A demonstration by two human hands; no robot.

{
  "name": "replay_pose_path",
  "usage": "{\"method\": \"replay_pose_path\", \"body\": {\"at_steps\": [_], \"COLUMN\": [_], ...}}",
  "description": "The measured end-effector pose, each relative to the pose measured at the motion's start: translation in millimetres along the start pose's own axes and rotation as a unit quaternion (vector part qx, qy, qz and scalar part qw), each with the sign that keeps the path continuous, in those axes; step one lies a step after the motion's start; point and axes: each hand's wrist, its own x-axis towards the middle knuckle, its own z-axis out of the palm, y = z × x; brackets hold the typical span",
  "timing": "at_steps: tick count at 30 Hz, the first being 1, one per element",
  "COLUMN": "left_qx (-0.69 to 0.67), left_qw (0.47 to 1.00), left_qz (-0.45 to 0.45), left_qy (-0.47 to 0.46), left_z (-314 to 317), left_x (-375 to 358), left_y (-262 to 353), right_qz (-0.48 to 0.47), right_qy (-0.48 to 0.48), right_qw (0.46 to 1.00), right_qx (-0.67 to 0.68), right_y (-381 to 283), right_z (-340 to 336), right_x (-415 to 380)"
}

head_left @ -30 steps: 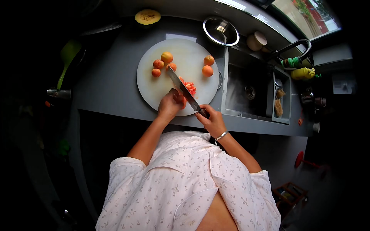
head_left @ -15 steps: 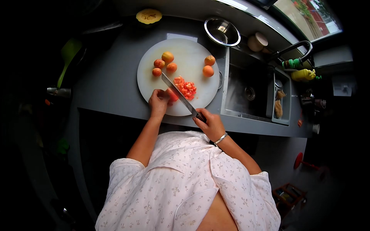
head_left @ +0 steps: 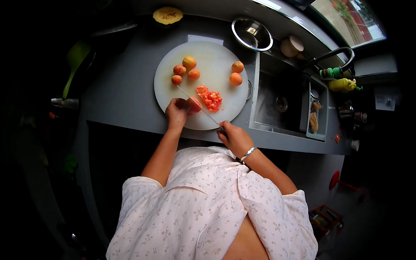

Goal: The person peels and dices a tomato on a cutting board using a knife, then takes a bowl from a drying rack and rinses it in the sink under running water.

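Observation:
On a round white cutting board (head_left: 173, 60), my left hand (head_left: 177, 113) is closed on a piece of tomato (head_left: 194, 105) near the front edge. My right hand (head_left: 236, 138) grips the handle of a knife (head_left: 203, 109), whose blade runs up and left across the tomato piece, its thin edge line facing up. Beside the blade lies a pile of chopped tomato (head_left: 211, 100). Several small whole tomatoes (head_left: 189, 62) sit at the board's upper left, and two more (head_left: 235, 79) at its right.
A steel bowl (head_left: 252, 34) stands behind the sink (head_left: 277, 86), which has a black faucet (head_left: 333, 53). A caddy (head_left: 320, 133) holds brushes. A yellow bottle (head_left: 342, 85) lies at the right. A cut yellow squash (head_left: 167, 15) rests at the back, a green spatula (head_left: 76, 60) at the left.
The knife blade has turned from showing its flat side to a thin line, and its tip has shifted slightly left and down. My left hand has stayed on the tomato piece.

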Motion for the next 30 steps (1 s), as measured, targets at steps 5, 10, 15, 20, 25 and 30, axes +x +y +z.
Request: {"method": "replay_pose_path", "body": {"at_steps": [5,10,15,20,25,30], "left_qx": [0.050,0.109,0.023,0.047,0.081,0.057], "left_qw": [0.999,0.991,0.999,0.998,0.993,0.998], "left_qz": [0.000,0.074,0.037,0.043,0.088,0.021], "left_qy": [-0.010,0.001,-0.030,-0.006,0.014,0.007], "left_z": [-2,-6,-7,-9,-9,-7], "left_x": [-2,12,1,2,6,-8], "left_y": [7,-18,-6,-16,-25,7], "right_qz": [0.033,0.014,-0.041,-0.016,0.006,0.002], "right_qy": [-0.064,-0.035,0.023,0.005,-0.015,-0.021], "right_qw": [0.997,0.998,0.997,0.998,0.998,0.999], "right_qx": [-0.017,-0.043,0.056,0.058,0.055,0.030], "right_y": [-4,7,27,10,-4,-2], "right_z": [-9,21,30,15,2,5], "right_x": [11,30,31,20,13,12]}}
